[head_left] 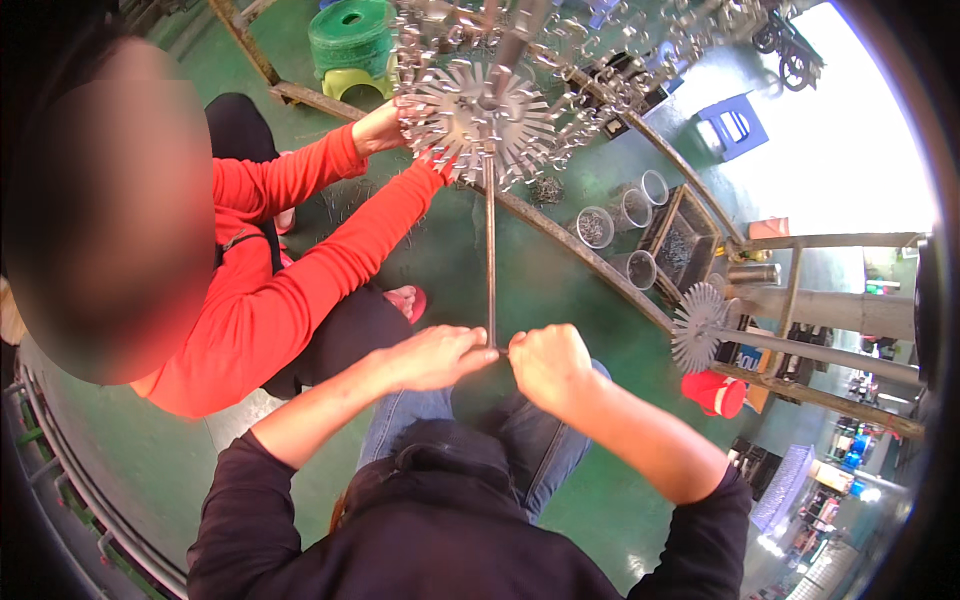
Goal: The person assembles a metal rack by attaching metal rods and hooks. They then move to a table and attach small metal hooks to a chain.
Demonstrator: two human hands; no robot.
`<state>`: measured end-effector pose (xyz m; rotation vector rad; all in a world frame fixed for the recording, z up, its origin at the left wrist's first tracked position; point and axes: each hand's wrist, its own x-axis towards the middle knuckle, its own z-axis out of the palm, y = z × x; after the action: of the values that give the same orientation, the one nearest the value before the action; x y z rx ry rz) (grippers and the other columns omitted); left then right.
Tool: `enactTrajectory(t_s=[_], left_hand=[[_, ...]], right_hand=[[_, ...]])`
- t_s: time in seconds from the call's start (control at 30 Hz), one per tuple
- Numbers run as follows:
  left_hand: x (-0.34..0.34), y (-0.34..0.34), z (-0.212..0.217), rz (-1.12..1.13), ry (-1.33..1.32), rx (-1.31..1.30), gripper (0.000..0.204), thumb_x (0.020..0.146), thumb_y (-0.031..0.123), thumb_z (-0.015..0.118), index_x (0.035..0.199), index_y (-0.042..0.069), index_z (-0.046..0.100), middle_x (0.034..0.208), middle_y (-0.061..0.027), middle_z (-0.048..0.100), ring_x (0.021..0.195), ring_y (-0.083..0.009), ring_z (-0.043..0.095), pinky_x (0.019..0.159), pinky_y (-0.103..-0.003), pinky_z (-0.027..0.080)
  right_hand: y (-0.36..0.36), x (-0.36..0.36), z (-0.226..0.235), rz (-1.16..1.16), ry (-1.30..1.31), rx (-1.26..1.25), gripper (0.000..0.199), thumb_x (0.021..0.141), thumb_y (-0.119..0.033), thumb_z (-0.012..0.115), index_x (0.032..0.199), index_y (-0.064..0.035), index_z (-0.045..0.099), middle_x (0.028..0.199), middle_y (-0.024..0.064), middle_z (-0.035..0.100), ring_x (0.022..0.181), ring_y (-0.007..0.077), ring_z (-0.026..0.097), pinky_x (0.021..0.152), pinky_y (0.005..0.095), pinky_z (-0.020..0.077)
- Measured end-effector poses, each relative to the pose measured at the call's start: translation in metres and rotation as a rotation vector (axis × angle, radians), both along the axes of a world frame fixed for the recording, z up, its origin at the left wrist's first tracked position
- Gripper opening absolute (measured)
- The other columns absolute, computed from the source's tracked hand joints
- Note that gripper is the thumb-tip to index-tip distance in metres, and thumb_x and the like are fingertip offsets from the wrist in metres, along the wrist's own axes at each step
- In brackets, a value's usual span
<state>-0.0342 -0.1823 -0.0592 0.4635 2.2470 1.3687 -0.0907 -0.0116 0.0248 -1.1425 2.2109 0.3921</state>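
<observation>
A long thin metal rod (491,250) runs from a slotted metal disc (480,115) down to my hands. My left hand (435,358) is at its near end, fingers pressed together against the rod. My right hand (550,368) is closed in a fist just right of the rod end. A short dark piece shows between the hands; what the right fist grips is mostly hidden. Many small shiny metal clips (570,120) hang around the disc. On its left side, a co-worker's hands (382,128) in red sleeves reach to the disc's rim.
Metal rails (590,262) cross the floor ahead. Beyond them stand clear tubs of small metal parts (594,228) and a wooden tray (680,240). A second slotted disc (697,328) and red container (714,394) are at right. Green stool (350,38) stands far left; the co-worker sits close at left.
</observation>
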Motion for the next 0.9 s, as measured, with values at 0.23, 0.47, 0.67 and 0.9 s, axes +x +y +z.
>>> enactTrajectory(t_s=[0.23, 0.47, 0.67, 0.9], left_hand=[[-0.006, 0.018, -0.006, 0.141, -0.085, -0.04, 0.056, 0.095, 0.05, 0.042, 0.08, 0.002, 0.066, 0.069, -0.0207, 0.063, 0.073, -0.0392, 0.062, 0.069, -0.046, 0.047], [-0.009, 0.021, -0.001, 0.242, -0.108, -0.166, 0.052, 0.093, 0.049, 0.048, 0.087, 0.002, 0.07, 0.064, -0.0208, 0.061, 0.063, -0.0363, 0.063, 0.061, -0.045, 0.047], [-0.015, 0.028, 0.0, 0.29, -0.066, -0.218, 0.054, 0.092, 0.048, 0.049, 0.074, 0.002, 0.069, 0.059, -0.0208, 0.06, 0.059, -0.0376, 0.062, 0.059, -0.046, 0.048], [-0.011, 0.045, 0.009, 0.319, 0.06, -0.407, 0.059, 0.093, 0.047, 0.049, 0.064, -0.001, 0.066, 0.059, -0.0243, 0.06, 0.059, -0.0405, 0.062, 0.058, -0.049, 0.049]], right_hand=[[-0.009, -0.025, -0.005, -0.07, 0.055, 0.178, 0.037, 0.094, -0.03, 0.047, 0.075, -0.0102, 0.072, 0.073, 0.0106, 0.069, 0.071, 0.0257, 0.069, 0.06, 0.0359, 0.053], [-0.005, -0.039, -0.02, -0.142, 0.063, 0.088, 0.044, 0.096, -0.035, 0.042, 0.075, -0.0087, 0.071, 0.074, 0.0122, 0.069, 0.07, 0.0288, 0.068, 0.063, 0.0386, 0.0533], [0.009, -0.046, -0.046, -0.19, 0.087, -0.036, 0.047, 0.094, -0.036, 0.045, 0.067, -0.006, 0.069, 0.066, 0.0158, 0.066, 0.066, 0.0319, 0.067, 0.061, 0.0406, 0.0526], [0.032, -0.057, -0.075, -0.147, 0.105, -0.289, 0.04, 0.087, -0.037, 0.053, 0.064, -0.009, 0.069, 0.065, 0.0157, 0.065, 0.066, 0.0339, 0.065, 0.065, 0.0439, 0.0516]])
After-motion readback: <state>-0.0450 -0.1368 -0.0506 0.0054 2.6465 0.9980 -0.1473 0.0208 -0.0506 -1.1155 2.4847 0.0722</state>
